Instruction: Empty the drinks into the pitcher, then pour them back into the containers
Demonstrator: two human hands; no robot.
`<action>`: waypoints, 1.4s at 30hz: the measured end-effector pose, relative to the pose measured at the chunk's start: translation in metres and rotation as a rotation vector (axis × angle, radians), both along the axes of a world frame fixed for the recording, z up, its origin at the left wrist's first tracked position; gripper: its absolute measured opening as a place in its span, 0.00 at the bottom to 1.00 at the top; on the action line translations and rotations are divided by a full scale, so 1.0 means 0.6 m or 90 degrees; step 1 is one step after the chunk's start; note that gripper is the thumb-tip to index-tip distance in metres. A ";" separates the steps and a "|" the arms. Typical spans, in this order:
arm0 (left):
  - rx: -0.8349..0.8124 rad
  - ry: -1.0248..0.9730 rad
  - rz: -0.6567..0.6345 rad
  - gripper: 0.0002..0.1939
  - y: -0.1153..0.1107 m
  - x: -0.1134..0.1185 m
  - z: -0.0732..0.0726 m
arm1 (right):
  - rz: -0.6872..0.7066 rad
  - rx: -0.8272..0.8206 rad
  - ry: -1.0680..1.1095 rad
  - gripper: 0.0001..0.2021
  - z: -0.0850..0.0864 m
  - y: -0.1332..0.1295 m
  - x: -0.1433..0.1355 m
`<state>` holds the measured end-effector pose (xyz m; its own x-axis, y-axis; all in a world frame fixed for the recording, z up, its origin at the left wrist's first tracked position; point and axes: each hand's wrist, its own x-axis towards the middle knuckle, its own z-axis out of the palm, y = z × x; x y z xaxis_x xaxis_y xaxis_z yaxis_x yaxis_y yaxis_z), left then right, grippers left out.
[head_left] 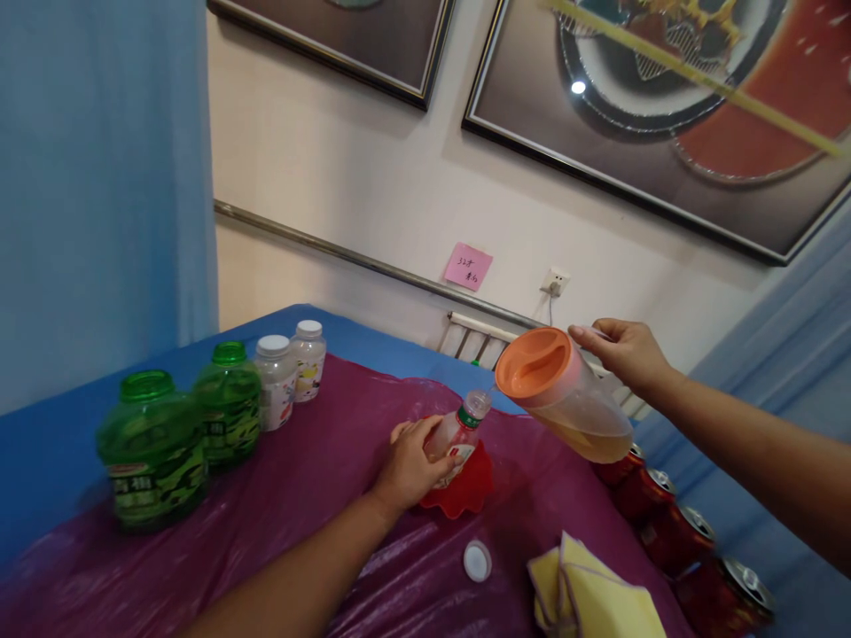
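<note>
My left hand [416, 456] is wrapped round a clear plastic bottle [458, 434] with a green band at its neck and no cap on. The bottle leans to the right over a red scalloped dish [473, 492]. In my right hand [628, 350] is the handle of a translucent pitcher [578, 412] with an orange lid. That pitcher is tilted left, its spout close to the bottle's mouth, with some yellowish liquid inside. Whether liquid is flowing between them is hard to make out. A white bottle cap [477, 561] lies on the purple sheet below the dish.
Two green jars [156, 461] and two white-capped bottles [275, 385] stand at the left. Several red cans [684, 536] line the right edge. A folded yellow cloth [595, 589] lies in front. Purple plastic [319, 496] covers the blue table [266, 332]; a wall with a pipe [372, 263] rises behind.
</note>
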<state>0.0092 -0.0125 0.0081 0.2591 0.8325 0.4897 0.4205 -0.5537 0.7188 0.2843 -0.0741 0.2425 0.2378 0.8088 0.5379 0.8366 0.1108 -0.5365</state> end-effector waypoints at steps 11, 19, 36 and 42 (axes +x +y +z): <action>-0.010 -0.009 -0.006 0.28 -0.002 0.000 0.003 | 0.000 0.003 -0.004 0.30 0.006 -0.002 -0.005; -0.009 -0.011 -0.004 0.28 -0.002 0.000 0.003 | -0.004 -0.002 0.003 0.30 0.007 -0.004 -0.007; -0.011 0.002 -0.010 0.28 -0.002 0.000 0.000 | 0.000 -0.014 -0.016 0.29 0.006 -0.003 0.003; -0.002 0.002 -0.009 0.28 -0.002 0.000 0.000 | -0.003 -0.002 -0.031 0.30 0.009 -0.005 0.002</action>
<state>0.0090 -0.0135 0.0083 0.2721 0.8308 0.4855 0.4156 -0.5565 0.7194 0.2854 -0.0771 0.2477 0.2155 0.8097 0.5458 0.8623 0.1045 -0.4954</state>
